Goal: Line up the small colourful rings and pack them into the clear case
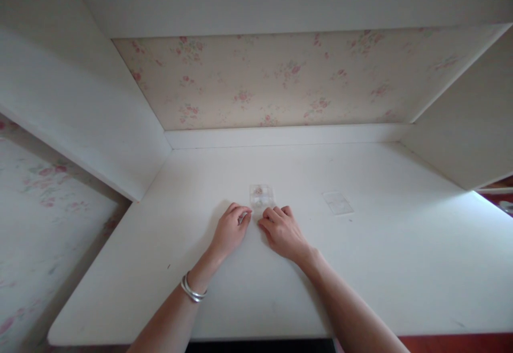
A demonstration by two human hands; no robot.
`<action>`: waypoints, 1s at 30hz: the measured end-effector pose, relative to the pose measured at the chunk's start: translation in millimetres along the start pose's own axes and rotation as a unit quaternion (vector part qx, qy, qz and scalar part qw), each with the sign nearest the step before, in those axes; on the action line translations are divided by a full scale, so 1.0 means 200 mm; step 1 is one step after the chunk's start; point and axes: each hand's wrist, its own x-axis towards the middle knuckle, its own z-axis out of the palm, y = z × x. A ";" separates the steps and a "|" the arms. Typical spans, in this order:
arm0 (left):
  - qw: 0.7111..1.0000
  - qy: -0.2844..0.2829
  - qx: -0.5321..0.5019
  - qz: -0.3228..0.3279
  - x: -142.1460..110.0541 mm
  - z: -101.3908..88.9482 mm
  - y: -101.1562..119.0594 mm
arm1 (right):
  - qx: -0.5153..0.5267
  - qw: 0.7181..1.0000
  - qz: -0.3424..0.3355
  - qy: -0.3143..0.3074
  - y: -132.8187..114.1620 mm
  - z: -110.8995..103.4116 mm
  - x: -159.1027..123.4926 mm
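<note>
A small clear plastic box (pixel 261 196) with compartments lies on the white desk in front of my hands. Tiny pinkish-brown bits show in its far part; the rest of its contents is too faint to tell. My left hand (pixel 231 228) is at the box's near left corner, thumb and forefinger pinched together. Close to the near right corner, my right hand (pixel 282 231) rests low over the desk, its fingers curled in toward the thumb. Whatever either hand pinches is too small or hidden. To the right lies a flat clear plastic lid (pixel 337 203).
The white desk (pixel 380 267) is bounded by a left side panel (pixel 80 85), a right side panel (pixel 460 112) and a low back ledge (pixel 280 136). An overhead white board (pixel 280 2) hangs above the floral wallpaper (pixel 280 83). Small dark specks lie on the desktop.
</note>
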 end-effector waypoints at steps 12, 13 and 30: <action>0.992 -0.074 0.084 0.049 -0.06 0.00 0.04 | 0.088 0.981 0.095 0.147 0.06 0.03 0.01; 0.990 -0.087 0.099 0.058 -0.07 0.00 0.04 | 0.089 0.978 0.101 0.158 0.06 0.03 0.02; 0.972 -0.130 0.175 0.085 -0.07 0.03 0.03 | 0.055 0.970 0.120 0.204 0.11 0.00 0.19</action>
